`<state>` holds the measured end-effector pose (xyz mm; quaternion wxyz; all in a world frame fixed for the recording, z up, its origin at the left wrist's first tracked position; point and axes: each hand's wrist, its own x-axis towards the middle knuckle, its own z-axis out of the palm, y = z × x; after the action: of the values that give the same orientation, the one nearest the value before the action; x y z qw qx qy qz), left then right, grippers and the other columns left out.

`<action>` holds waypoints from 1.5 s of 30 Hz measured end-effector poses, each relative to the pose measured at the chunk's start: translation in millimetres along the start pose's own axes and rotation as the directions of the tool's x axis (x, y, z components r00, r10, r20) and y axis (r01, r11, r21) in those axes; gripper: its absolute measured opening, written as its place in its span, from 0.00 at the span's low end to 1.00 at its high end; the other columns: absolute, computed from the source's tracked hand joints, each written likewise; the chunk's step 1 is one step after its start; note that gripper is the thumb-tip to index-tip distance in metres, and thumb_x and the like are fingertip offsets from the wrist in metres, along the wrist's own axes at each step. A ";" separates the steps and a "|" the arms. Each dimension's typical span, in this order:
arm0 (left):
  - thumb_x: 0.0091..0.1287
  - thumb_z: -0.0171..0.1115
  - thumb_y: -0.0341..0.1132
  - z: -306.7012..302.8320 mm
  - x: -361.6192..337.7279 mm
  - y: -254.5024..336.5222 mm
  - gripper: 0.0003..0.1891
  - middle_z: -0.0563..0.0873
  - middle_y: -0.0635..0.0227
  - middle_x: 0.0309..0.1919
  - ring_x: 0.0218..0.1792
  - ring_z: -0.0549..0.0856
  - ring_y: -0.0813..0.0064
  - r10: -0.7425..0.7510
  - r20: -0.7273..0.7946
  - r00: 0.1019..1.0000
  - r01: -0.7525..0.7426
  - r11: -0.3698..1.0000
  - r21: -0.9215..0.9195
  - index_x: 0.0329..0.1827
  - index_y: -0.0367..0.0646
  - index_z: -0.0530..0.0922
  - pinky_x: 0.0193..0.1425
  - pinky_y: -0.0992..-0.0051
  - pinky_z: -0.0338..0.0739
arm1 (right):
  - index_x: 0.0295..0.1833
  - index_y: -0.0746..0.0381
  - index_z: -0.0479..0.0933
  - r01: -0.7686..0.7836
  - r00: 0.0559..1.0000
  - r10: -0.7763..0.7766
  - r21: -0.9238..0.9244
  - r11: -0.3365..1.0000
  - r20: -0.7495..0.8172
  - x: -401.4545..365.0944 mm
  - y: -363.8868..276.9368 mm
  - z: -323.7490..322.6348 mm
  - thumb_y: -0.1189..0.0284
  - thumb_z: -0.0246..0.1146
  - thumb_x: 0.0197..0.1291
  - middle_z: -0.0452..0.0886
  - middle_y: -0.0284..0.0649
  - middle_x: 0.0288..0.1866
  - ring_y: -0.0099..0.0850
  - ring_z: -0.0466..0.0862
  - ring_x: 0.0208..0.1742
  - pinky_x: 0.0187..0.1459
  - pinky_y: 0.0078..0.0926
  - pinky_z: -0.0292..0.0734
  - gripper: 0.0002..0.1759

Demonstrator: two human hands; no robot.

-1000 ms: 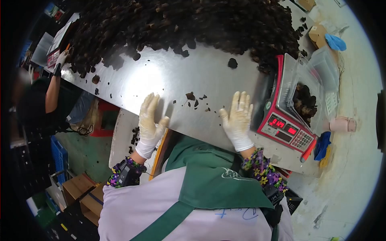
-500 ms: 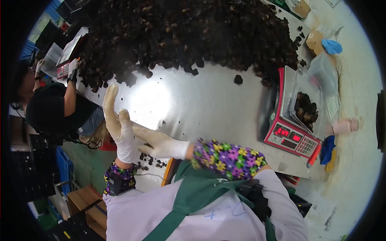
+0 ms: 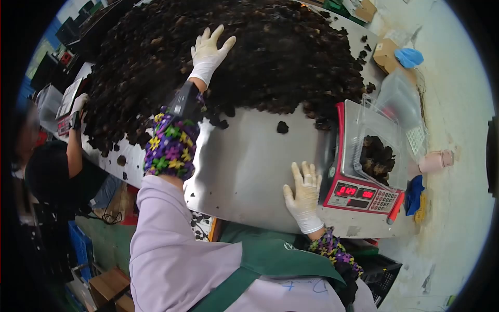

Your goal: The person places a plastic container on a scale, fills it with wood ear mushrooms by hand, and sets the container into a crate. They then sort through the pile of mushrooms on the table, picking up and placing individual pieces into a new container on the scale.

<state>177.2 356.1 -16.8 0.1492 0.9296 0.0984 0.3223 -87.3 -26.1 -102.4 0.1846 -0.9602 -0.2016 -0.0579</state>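
My left hand (image 3: 209,52), in a pale glove, reaches over the heap of dark pieces (image 3: 260,57) with its fingers spread and nothing in them. Palm down and fingers apart, my right hand (image 3: 303,195) is at the metal table (image 3: 244,166), just left of the red scale (image 3: 345,193). On the scale stands a clear plastic box (image 3: 396,130) with dark pieces (image 3: 378,158) inside. A single dark piece (image 3: 282,127) lies on the metal in front of the heap.
A co-worker (image 3: 57,166) stands at the left by another scale (image 3: 63,125). At the right are stacked clear containers (image 3: 400,99), a blue cloth (image 3: 414,195), a pink object (image 3: 436,161) and a cardboard box (image 3: 385,56). A black crate (image 3: 382,275) stands below the table.
My hands were close together at the table's front edge. The left has moved up over the heap, the right has moved right beside the scale. The view has shifted.
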 end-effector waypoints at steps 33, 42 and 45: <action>0.68 0.68 0.44 -108.0 -285.8 49.2 0.23 0.72 0.57 0.74 0.76 0.63 0.37 0.002 0.107 0.994 -0.012 0.995 0.094 0.67 0.62 0.81 0.77 0.35 0.52 | 0.77 0.56 0.68 0.170 0.976 -0.152 0.110 0.979 -0.154 47.9 -6.3 -30.6 0.69 0.63 0.61 0.63 0.56 0.78 0.63 0.59 0.79 0.76 0.62 0.58 0.36; 0.64 0.70 0.42 -94.6 -311.9 130.7 0.28 0.77 0.52 0.67 0.65 0.77 0.46 0.385 0.420 0.822 -0.280 0.915 -0.291 0.67 0.47 0.78 0.70 0.52 0.73 | 0.75 0.61 0.70 0.159 0.987 -0.154 0.103 0.982 -0.054 43.5 -6.1 -3.2 0.66 0.64 0.62 0.68 0.51 0.76 0.58 0.66 0.75 0.74 0.55 0.63 0.34; 0.63 0.70 0.44 -113.2 -339.6 138.2 0.24 0.78 0.55 0.65 0.64 0.77 0.48 0.453 0.472 0.756 -0.355 0.890 -0.286 0.62 0.48 0.80 0.69 0.51 0.71 | 0.75 0.60 0.70 0.197 0.980 -0.196 0.107 0.975 -0.017 -3.4 -10.0 -11.9 0.67 0.64 0.61 0.68 0.49 0.75 0.50 0.66 0.76 0.75 0.53 0.61 0.35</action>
<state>-144.4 156.1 -78.5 0.1798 0.9632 -0.1794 0.0874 -94.9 -23.3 -88.7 0.2305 -0.9239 -0.2977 -0.0677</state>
